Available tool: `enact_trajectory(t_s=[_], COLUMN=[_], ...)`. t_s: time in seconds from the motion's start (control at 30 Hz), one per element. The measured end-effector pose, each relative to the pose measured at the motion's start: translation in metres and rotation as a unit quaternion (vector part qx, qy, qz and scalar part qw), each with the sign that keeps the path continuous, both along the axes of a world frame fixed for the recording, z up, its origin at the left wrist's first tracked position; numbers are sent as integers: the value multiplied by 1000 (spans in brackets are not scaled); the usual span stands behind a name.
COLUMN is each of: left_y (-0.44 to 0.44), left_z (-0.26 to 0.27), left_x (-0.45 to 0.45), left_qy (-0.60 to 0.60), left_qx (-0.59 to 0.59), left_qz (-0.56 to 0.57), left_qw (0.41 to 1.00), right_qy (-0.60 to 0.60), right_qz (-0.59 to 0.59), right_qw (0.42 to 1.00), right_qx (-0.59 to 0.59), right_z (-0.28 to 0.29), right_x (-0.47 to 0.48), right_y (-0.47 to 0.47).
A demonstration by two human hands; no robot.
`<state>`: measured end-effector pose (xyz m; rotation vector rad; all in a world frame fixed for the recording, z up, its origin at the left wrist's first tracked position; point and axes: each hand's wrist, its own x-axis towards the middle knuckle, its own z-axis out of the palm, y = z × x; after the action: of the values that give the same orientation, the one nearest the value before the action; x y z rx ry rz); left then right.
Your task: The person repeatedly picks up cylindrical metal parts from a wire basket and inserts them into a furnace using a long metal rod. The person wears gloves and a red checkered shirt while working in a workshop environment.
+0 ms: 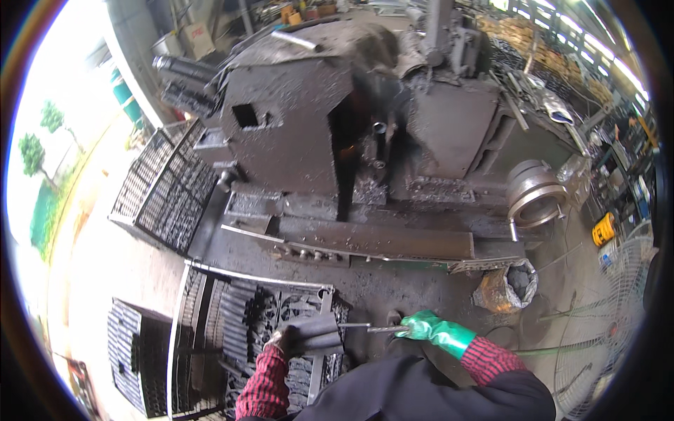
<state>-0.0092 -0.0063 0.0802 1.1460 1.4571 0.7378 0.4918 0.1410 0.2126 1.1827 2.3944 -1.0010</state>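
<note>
My left hand [280, 339], in a dirty glove, holds a pair of dark cylindrical bars [316, 334] that look like charcoal briquettes. They lie side by side above a metal-framed crate [258, 281]. More such bars [239, 321] are stacked in its left part, with dark broken pieces [300, 376] nearer me. My right hand [418, 325], in a green rubber glove, grips a metal rod tool [387, 329]. Its thin end points left at the held bars; whether it touches them I cannot tell.
A soot-covered machine [284, 131] stands ahead, its dark opening showing a small orange glow. A metal trough [379, 237] runs along its front. Crates of dark bars [174, 184] stand left. At right are a sack [508, 289], a metal ring fitting [537, 197] and a large fan [605, 331].
</note>
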Motion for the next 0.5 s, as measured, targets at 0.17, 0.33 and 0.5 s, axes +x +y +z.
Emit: enact_trajectory(t_s=[0.17, 0.33, 0.5], left_y=[29, 29, 39], left_z=[67, 44, 54], left_x=[38, 15, 22], left_qy=[-166, -174, -163], left_qx=[-291, -355, -361], left_qz=[273, 237, 296], left_qw=[902, 887, 869], right_qy=[75, 105, 89], right_qz=[75, 63, -8], right_qw=[994, 992, 995], right_qx=[-34, -36, -49], right_z=[-43, -58, -44], right_x=[-55, -78, -58], right_y=[23, 18, 2])
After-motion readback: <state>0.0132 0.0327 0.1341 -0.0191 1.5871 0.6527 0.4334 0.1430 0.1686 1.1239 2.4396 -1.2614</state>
